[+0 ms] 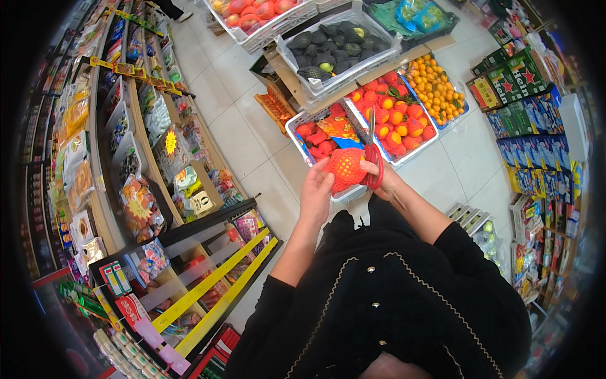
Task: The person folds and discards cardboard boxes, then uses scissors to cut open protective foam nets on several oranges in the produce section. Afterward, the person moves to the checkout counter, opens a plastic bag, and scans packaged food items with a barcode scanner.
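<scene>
In front of my body, a round yellow-orange fruit in a red foam net sleeve (347, 169) is held up between both hands. My left hand (318, 187) grips its left side with thumb and fingers. My right hand (387, 181) holds scissors with red handles (373, 166), and its fingertips touch the fruit's right side. The scissor blades point away from me. Just below the fruit stands a white basket (294, 129) with red foam nets and an orange-and-blue packet (342, 129). Right beside it, another basket holds oranges in red nets (396, 116).
Small orange citrus fruits (433, 85) fill a blue basket at the right. Behind are crates of dark-netted fruit (338, 45) and red-netted apples (258, 12). Snack shelves (189, 156) line the left, beer cartons (513, 80) the right. A person's leg (173, 9) shows at the top.
</scene>
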The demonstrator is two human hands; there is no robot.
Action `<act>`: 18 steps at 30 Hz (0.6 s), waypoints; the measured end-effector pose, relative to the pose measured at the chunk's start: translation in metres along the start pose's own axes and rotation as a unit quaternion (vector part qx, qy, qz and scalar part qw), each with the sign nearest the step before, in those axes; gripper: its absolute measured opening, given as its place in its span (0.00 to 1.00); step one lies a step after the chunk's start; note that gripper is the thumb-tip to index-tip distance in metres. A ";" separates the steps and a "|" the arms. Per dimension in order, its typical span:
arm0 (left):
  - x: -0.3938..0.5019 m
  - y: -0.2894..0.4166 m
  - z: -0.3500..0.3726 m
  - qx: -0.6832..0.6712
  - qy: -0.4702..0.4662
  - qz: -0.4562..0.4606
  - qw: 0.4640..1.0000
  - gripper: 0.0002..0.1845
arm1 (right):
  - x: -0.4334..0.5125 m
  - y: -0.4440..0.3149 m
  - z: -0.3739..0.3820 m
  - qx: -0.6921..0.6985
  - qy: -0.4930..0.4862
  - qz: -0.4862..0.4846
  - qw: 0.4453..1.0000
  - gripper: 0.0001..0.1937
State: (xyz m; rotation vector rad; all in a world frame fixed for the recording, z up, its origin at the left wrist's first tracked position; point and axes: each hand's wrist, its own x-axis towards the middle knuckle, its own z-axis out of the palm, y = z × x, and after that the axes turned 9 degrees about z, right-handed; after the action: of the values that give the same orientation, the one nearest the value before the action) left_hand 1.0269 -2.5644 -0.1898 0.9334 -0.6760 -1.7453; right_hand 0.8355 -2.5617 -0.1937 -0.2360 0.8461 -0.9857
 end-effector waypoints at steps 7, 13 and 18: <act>0.016 -0.010 -0.013 0.051 -0.039 0.076 0.995 0.18 | -0.004 0.007 0.000 0.081 -0.077 0.119 0.987 0.29; 0.015 -0.016 -0.029 0.022 -0.070 0.067 0.995 0.15 | -0.006 0.015 0.002 0.138 -0.063 0.085 0.985 0.28; 0.016 -0.024 -0.033 0.132 -0.029 0.042 0.990 0.15 | -0.005 0.003 0.002 0.110 -0.105 0.066 0.986 0.27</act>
State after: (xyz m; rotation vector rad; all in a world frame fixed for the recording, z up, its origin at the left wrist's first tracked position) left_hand 1.0392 -2.5718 -0.2312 1.0191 -0.9880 -1.6396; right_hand 0.8376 -2.5560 -0.1914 -0.0912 0.5483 -0.9029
